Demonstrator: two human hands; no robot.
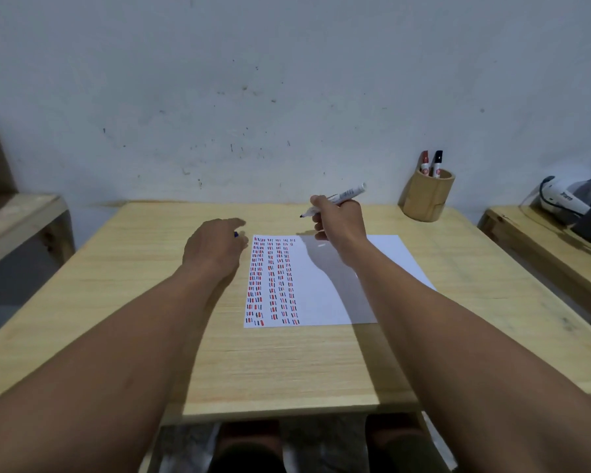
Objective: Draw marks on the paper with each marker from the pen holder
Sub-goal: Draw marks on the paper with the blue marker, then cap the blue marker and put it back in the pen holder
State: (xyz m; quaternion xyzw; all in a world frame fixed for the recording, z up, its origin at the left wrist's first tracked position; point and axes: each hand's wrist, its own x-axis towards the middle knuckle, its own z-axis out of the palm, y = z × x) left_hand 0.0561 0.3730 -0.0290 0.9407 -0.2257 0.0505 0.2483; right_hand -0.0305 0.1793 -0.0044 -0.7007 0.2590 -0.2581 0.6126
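A white sheet of paper (325, 295) lies on the wooden table (151, 302), its left part filled with columns of short red, blue and black marks. My right hand (340, 221) hovers above the sheet's far edge, gripping an uncapped white marker (347, 194) with its dark tip pointing left. My left hand (215, 245) rests just left of the paper's top corner, closed around a small blue cap (236, 234) that peeks out between the fingers. At the back right stands a round wooden pen holder (427, 199) with a red marker (424, 162) and a black marker (436, 163) upright in it.
A grey-white wall rises directly behind the table. A second wooden surface at the right carries a white and black device (574, 203). Another wooden bench (21, 220) sits at the left. My knees show below the table's near edge.
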